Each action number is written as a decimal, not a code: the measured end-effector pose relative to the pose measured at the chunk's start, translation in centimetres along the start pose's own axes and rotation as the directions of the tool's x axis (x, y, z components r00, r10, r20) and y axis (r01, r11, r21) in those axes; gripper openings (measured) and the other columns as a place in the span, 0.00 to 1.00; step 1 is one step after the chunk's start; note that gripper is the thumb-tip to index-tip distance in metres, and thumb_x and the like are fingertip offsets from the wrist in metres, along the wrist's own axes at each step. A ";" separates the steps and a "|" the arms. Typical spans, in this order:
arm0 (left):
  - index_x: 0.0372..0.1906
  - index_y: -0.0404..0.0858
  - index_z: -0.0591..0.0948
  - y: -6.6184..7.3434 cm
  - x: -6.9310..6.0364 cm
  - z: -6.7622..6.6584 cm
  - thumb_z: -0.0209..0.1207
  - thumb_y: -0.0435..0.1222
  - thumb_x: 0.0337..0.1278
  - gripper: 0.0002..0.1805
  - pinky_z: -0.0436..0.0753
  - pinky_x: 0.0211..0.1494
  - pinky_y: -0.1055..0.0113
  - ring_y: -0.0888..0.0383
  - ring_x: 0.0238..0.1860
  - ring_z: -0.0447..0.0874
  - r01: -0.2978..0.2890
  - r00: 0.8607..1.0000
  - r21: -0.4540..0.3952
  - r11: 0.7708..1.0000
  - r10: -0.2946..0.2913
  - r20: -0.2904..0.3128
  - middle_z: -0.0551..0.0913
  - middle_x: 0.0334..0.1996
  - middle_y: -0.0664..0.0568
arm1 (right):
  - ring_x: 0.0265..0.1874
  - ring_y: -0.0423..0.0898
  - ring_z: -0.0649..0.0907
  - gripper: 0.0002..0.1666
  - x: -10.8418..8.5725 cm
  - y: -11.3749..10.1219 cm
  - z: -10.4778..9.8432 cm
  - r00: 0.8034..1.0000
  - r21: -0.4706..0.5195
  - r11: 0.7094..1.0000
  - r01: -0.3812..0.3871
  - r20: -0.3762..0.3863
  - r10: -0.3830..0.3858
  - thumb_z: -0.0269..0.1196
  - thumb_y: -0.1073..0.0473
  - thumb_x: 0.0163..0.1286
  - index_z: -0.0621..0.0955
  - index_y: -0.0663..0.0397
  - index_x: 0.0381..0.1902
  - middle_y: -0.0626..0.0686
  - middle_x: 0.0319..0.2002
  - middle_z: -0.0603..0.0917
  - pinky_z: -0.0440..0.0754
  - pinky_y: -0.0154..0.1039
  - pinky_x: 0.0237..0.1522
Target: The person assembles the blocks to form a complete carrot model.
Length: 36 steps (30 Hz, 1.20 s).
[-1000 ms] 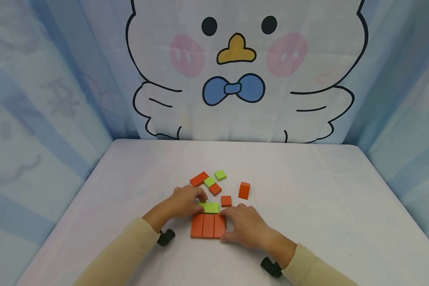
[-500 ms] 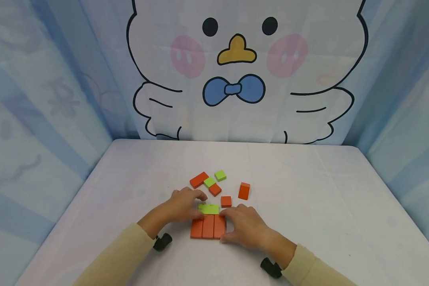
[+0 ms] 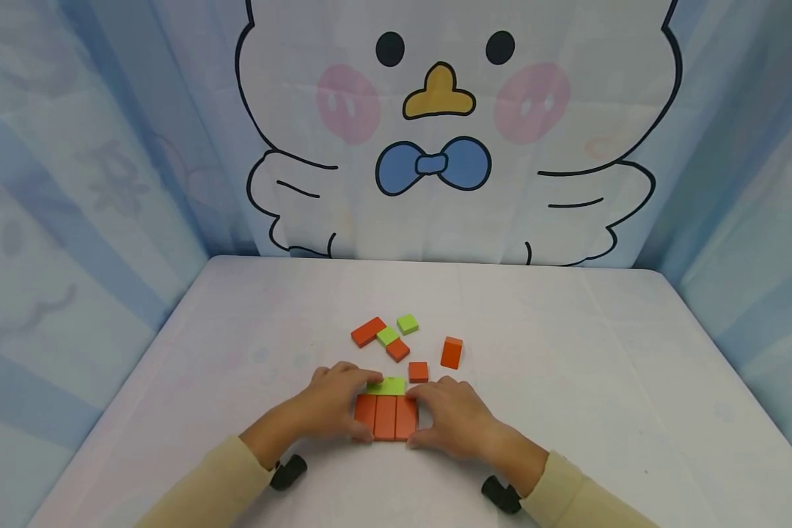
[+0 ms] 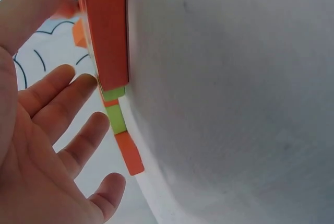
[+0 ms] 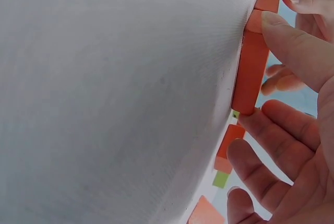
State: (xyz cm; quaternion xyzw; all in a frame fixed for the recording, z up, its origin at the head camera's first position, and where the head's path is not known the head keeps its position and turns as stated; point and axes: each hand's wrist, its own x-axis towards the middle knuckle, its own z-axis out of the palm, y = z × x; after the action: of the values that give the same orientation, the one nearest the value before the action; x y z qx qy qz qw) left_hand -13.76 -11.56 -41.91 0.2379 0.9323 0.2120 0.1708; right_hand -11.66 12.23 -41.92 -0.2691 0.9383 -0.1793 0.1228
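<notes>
Three orange blocks (image 3: 386, 419) lie side by side, with a green block (image 3: 391, 386) across their far end. My left hand (image 3: 333, 402) is at the left side, its thumb by the near end of the left orange block (image 4: 107, 36) and its index finger over the green block's left end. Its other fingers spread out loosely in the left wrist view. On the right side, my right hand (image 3: 458, 418) holds the right orange block (image 5: 251, 70) lengthwise, thumb at the near end and fingertips at the far end. Firm left-hand contact cannot be told.
Just beyond the green block is a small orange block (image 3: 419, 372). Farther back lie a long orange block (image 3: 368, 332), small green blocks (image 3: 407, 324) and another small orange block (image 3: 397, 350). An upright-looking orange block (image 3: 452, 353) stands to their right on the white table (image 3: 567, 352).
My left hand has let go of the green block and come nearer, its thumb moving down to the near left corner of the orange row. The right hand has stayed in place.
</notes>
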 end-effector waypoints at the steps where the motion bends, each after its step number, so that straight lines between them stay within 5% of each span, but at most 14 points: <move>1: 0.67 0.44 0.76 0.0 -0.1 0.0 0.78 0.50 0.43 0.43 0.63 0.63 0.46 0.50 0.64 0.66 -0.003 1.000 0.002 1.000 0.003 -0.003 0.79 0.58 0.58 | 0.43 0.45 0.75 0.37 0.0 0.0 0.0 1.000 0.001 1.000 -0.001 0.000 0.001 0.76 0.43 0.56 0.80 0.52 0.60 0.46 0.50 0.83 0.73 0.48 0.49; 36: 0.68 0.42 0.74 0.6 -0.2 0.4 0.75 0.47 0.48 0.40 0.67 0.61 0.49 0.54 0.58 0.71 -0.002 0.999 0.009 1.000 0.002 -0.037 0.78 0.58 0.56 | 0.44 0.46 0.75 0.37 0.5 0.1 -0.2 1.000 0.019 1.000 -0.023 -0.002 0.023 0.75 0.44 0.58 0.79 0.52 0.62 0.47 0.52 0.83 0.74 0.48 0.50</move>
State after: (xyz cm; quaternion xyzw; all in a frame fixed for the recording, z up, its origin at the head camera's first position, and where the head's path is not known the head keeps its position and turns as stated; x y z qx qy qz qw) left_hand -13.18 -11.09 -41.95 0.2357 0.9360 0.2126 0.1521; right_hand -12.14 12.06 -41.82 -0.2567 0.9397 -0.1872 0.1263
